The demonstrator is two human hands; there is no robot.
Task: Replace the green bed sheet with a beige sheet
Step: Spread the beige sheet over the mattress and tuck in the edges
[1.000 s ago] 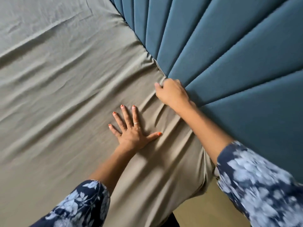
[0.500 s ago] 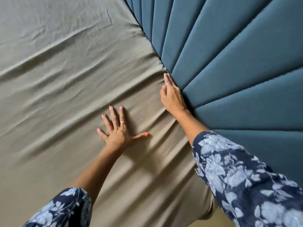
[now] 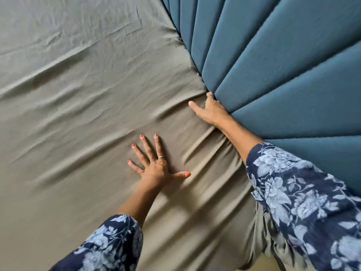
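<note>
Right hand (image 3: 212,110) has slid further along the headboard (image 3: 273,61), fingers buried in the seam, grip unseen.
Left hand (image 3: 154,165), fingers splayed flat, should pin the sheet (image 3: 82,106) while tucking.

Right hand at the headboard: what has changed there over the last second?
The right hand opened from a fist bunching the sheet into flat fingers, then slid further along the seam under the blue headboard, fingers now pushed in, thumb out. The left hand stayed spread flat on the sheet.

Right hand (image 3: 210,110) slid farther along the headboard (image 3: 273,75).
</note>
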